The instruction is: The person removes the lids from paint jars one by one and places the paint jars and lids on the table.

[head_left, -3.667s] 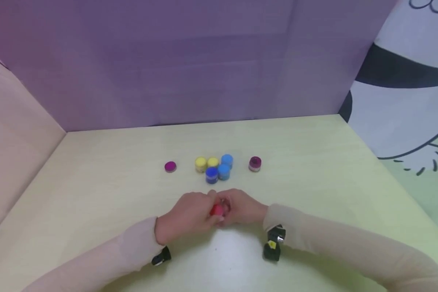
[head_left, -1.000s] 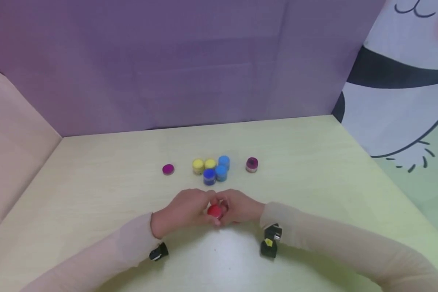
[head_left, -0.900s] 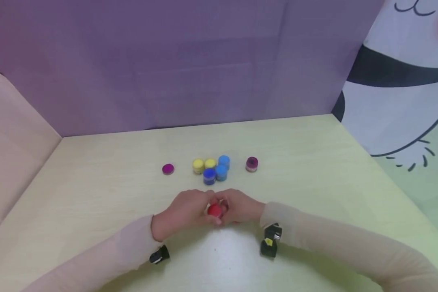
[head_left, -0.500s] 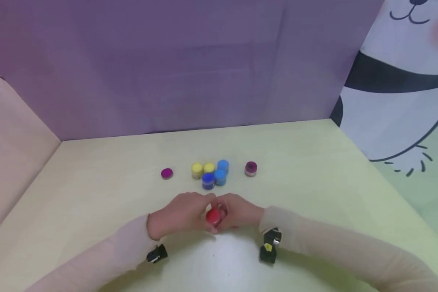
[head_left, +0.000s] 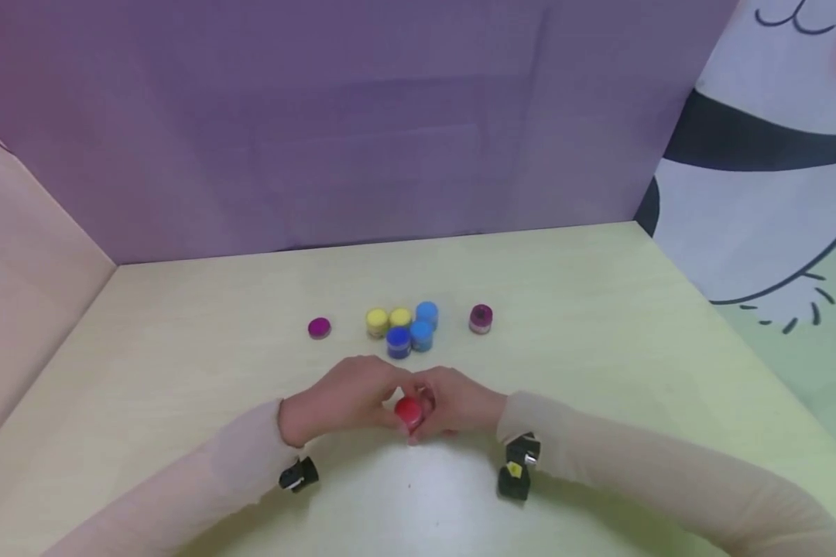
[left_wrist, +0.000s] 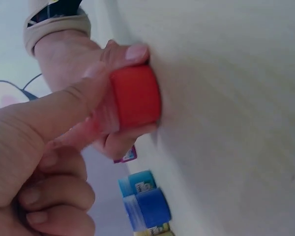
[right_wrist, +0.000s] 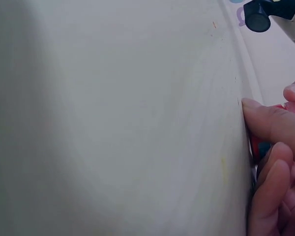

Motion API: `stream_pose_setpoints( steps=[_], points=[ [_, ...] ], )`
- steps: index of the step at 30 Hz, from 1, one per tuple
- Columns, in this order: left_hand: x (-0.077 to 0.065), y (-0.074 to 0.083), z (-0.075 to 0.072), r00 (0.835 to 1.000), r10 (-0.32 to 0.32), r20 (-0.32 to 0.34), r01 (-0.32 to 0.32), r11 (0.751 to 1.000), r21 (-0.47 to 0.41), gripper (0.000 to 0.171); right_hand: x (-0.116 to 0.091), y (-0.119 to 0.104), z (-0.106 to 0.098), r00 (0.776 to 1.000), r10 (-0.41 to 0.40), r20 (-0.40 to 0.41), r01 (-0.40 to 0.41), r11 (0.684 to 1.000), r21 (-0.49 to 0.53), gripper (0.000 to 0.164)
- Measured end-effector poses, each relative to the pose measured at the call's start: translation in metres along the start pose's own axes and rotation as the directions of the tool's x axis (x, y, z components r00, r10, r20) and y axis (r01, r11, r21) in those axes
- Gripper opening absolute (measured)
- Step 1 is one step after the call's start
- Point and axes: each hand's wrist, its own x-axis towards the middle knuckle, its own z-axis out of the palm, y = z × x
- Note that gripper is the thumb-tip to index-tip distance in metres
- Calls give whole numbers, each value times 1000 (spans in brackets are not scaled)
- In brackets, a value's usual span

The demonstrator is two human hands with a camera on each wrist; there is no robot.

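Both hands meet around a small red paint jar point(head_left: 409, 412) near the middle of the table, on the near side of the other jars. My right hand point(head_left: 456, 401) grips its red body, thumb and fingers on opposite sides. With thumb and index finger, my left hand point(head_left: 348, 396) pinches the jar's clear end, as the left wrist view shows; its other fingers are curled in. That same view shows the red part point(left_wrist: 136, 96) facing the table. In the right wrist view, fingers hide most of the jar.
Two yellow jars point(head_left: 377, 323), two light blue jars point(head_left: 421, 335) and a dark blue jar point(head_left: 399, 342) stand clustered beyond the hands. A magenta lid point(head_left: 319, 328) lies to their left, an uncapped magenta jar point(head_left: 481, 319) to their right. A purple panel point(head_left: 390, 131) borders the table's back.
My left hand has eased back slightly to the left, exposing more of the jar's red top. Both hands stay around the jar; the other jars and the lid stay put.
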Motion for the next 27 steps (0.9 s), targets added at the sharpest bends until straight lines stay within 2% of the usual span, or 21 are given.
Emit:
stream_pose_setpoints(
  steps=[6, 9, 17, 20, 22, 25, 27],
  points=[
    [1, 7, 6, 992, -126, -32, 126, 992, 4, 36, 0, 2, 1, 1000, -22, 9, 22, 1000, 16, 32],
    [0, 12, 9, 985, -161, -55, 163, 986, 27, 35, -1, 3, 1, 999, -32, 4, 32, 999, 16, 38],
    [-2, 21, 12, 968, -238, -75, 243, 969, 54, 37, -1, 1, 1, 999, -28, -22, 27, 999, -39, 27],
    [-5, 20, 9, 973, -221, -65, 225, 972, 66, 41, -1, 1, 1, 1000, -17, -13, 17, 1000, -24, 28],
    [-6, 17, 6, 982, -183, -42, 185, 980, 73, 45, -1, 1, 1, 1000, -12, -9, 12, 1000, -20, 30],
    [-6, 9, 0, 998, -61, 19, 60, 997, 57, 49, -1, 0, 0, 1000, -5, -8, 4, 1000, -15, 37],
    [-6, 4, -3, 998, 28, 54, -30, 999, 41, 46, -1, 0, 0, 1000, 1, -10, -1, 1000, -19, 39]
  ],
)
